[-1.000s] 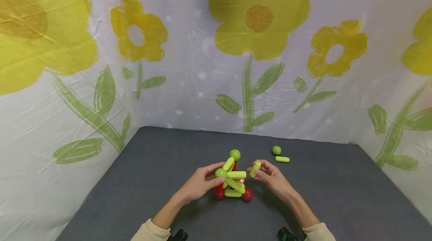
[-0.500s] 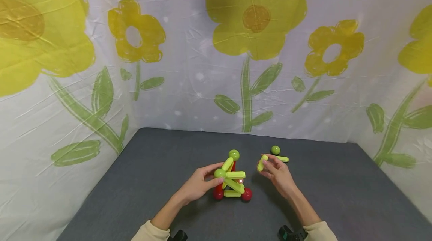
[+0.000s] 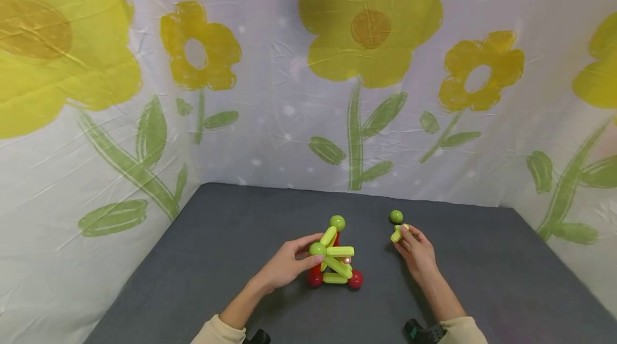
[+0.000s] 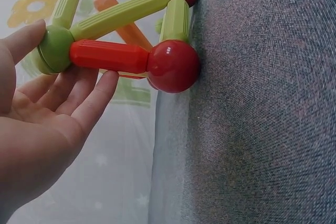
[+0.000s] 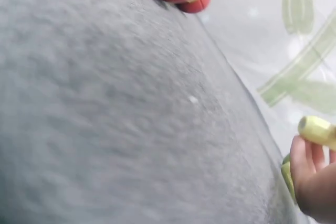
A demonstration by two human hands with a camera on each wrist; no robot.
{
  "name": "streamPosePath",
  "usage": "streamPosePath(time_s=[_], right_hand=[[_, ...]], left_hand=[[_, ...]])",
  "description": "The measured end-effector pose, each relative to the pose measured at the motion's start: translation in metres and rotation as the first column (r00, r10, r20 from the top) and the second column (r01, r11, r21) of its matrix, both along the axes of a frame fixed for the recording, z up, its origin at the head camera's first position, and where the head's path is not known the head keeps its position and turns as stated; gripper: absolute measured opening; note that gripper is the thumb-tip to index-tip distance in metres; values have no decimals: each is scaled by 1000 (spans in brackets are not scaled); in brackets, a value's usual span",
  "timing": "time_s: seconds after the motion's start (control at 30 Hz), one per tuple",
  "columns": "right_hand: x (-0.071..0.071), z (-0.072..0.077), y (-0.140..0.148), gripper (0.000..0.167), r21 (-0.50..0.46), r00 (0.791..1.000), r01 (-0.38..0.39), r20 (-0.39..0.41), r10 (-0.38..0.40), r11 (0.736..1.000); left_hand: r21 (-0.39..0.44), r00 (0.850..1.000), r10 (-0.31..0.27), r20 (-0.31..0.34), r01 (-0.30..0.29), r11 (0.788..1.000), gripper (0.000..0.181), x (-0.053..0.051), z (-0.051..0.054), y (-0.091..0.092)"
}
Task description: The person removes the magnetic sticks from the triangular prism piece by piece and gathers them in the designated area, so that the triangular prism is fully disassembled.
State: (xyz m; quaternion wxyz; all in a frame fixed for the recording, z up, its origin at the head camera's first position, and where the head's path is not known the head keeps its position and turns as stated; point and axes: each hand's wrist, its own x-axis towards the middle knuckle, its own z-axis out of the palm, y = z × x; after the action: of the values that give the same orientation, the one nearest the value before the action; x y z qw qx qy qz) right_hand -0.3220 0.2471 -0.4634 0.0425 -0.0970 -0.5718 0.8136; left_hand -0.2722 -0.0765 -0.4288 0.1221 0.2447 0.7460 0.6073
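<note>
A frame of magnetic rods and balls stands on the table, with a green ball at its upper left corner and red balls at its base. My left hand holds that corner, thumb and fingers around the green ball. In the left wrist view its fingertips also touch a red rod. Farther right, my right hand pinches a yellow-green rod, whose end shows in the right wrist view. The held rod is just above a second rod on the table, mostly hidden by fingers.
A loose green ball lies just beyond the right hand. The dark grey table ends at a hanging cloth printed with yellow flowers.
My right hand has moved right and away from the frame, carrying the rod over to the loose pieces. My left hand has kept its hold on the corner.
</note>
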Motion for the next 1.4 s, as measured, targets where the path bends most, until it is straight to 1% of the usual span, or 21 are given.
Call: streamPosePath(time_s=[0.1, 0.23, 0.37, 0.47, 0.6, 0.73, 0.83, 0.93, 1.03, 1.13, 1.23, 1.4], right_hand=[[-3, -2, 8, 29, -14, 998, 50, 39, -49, 999], [-7, -1, 15, 24, -18, 992, 112, 68, -111, 994], [-10, -2, 18, 23, -22, 987, 144, 75, -142, 989], [-11, -3, 19, 26, -9, 984, 158, 86, -156, 987], [-10, -4, 18, 39, 59, 975, 184, 117, -190, 981], [-10, -4, 19, 51, 183, 961, 213, 140, -240, 960], [-11, -2, 21, 53, 260, 951, 215, 162, -262, 941], [-13, -1, 25, 54, 296, 947, 188, 198, -253, 936], [-16, -1, 29, 55, 300, 946, 157, 229, -231, 941], [-18, -1, 31, 56, 292, 942, 144, 254, -222, 946], [-18, 1, 32, 55, 283, 939, 144, 264, -221, 948], [-18, 5, 31, 50, 278, 941, 125, 272, -203, 952]], left_hand=[[-1, 1000, 2, -4, -2, 1000, 56, 0, 0, 1], [-4, 1000, 4, -5, -4, 1000, 57, 1, 1, 0], [-3, 1000, 0, -11, 0, 1000, 57, 1, 1, 0], [-1, 1000, -2, -11, 2, 1000, 56, 1, 1, 0], [-1, 1000, 1, -4, -1, 1000, 56, 1, 0, 0], [-8, 1000, 8, -2, -8, 1000, 57, 1, 0, 0], [-10, 1000, 9, 0, -9, 1000, 57, 1, 0, 1], [-11, 1000, 7, -4, -7, 1000, 57, 0, 1, 1], [-12, 1000, 7, -3, -7, 1000, 56, 0, 1, 1], [-13, 1000, 7, -3, -7, 1000, 57, 0, 1, 2], [-11, 1000, 7, -2, -7, 1000, 57, 0, 0, 2], [-14, 1000, 14, -4, -14, 1000, 56, 0, -1, 2]])
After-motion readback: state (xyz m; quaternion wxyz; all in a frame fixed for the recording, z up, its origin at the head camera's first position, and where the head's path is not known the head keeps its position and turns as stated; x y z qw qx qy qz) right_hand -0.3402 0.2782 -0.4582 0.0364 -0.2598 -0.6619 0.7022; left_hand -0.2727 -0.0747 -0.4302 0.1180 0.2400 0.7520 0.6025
